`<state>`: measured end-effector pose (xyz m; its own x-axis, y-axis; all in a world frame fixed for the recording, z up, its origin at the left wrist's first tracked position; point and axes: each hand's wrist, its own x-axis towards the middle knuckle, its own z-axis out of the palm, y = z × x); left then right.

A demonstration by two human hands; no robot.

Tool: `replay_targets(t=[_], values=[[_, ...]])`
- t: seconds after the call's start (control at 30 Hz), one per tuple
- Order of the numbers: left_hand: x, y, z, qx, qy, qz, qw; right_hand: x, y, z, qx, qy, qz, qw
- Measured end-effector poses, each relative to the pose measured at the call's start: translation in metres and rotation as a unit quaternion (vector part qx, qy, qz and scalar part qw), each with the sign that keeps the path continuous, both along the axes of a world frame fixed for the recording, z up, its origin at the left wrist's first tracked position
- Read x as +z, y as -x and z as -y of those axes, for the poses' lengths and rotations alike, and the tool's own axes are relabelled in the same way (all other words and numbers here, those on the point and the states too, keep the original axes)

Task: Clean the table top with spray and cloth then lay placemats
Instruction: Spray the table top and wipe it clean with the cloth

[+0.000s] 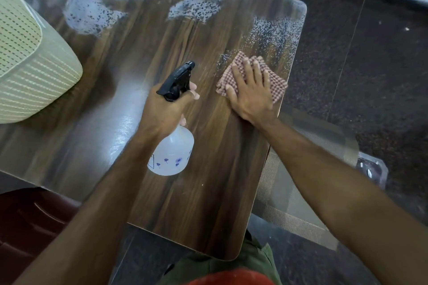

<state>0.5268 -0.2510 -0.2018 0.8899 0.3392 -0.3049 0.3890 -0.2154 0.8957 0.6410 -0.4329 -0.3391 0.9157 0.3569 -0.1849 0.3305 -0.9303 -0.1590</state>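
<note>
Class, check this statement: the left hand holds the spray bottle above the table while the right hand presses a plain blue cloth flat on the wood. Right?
One error: the cloth is red-and-white checked, not plain blue, as the head view shows. The left hand does hold the spray bottle; the right hand presses the cloth flat.

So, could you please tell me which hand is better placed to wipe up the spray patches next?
The right hand: it lies flat on the red checked cloth, beside the nearest foamy spray patch. The left hand grips the clear plastic spray bottle.

One spray bottle (171, 146), one checked cloth (275, 81), one woven basket (34, 71), one table (208, 192)
</note>
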Motion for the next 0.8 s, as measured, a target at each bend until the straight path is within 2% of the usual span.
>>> replay_targets(t=[0.13, 0.23, 0.33, 0.47, 0.53, 0.67, 0.8], values=[[0.001, -0.009, 0.001, -0.001, -0.005, 0.009, 1.000, 0.001, 0.043, -0.031, 0.092, 0.013, -0.021, 0.995], [0.004, -0.015, 0.000, -0.001, -0.007, 0.013, 1.000, -0.001, 0.084, -0.010, 0.147, -0.019, -0.023, 0.989], [0.005, -0.021, -0.007, 0.000, -0.006, 0.015, 1.000, 0.000, 0.077, 0.024, 0.117, -0.025, -0.028, 0.992], [0.004, -0.028, -0.012, -0.004, -0.011, 0.018, 1.000, 0.000, 0.010, 0.031, -0.003, -0.005, 0.009, 1.000], [0.003, -0.032, -0.012, -0.012, -0.018, 0.022, 1.000, 0.000, -0.027, 0.017, -0.029, -0.013, 0.010, 0.999], [0.000, -0.043, -0.014, -0.018, -0.001, 0.033, 0.999, 0.002, -0.050, -0.033, -0.003, 0.009, -0.010, 1.000], [-0.003, -0.057, -0.012, -0.045, 0.000, 0.032, 0.998, 0.002, 0.003, -0.051, 0.081, -0.009, -0.006, 0.997]])
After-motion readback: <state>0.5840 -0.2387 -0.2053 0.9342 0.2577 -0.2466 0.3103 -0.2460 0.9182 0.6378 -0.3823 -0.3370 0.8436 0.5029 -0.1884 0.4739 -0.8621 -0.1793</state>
